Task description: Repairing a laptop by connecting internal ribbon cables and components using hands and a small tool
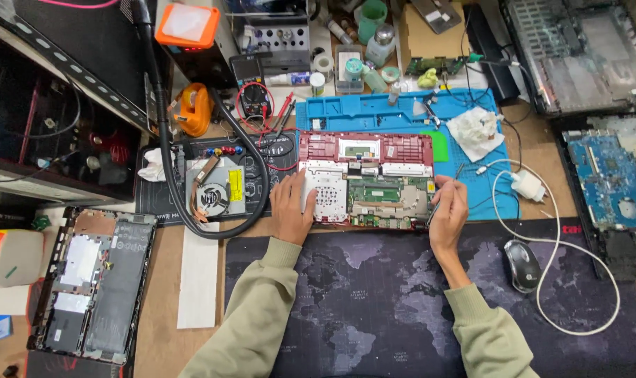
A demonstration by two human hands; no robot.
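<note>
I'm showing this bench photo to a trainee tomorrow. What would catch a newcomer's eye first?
The opened red laptop at the centre, its green board bared, draws the eye first. The left hand rests flat on its left side, and the right hand at its right edge holds a thin tool. Next come the bright blue mat behind it and the dark world-map mat under the forearms.

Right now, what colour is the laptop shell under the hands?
Dark red laptop shell, clearest in the head view.
</note>
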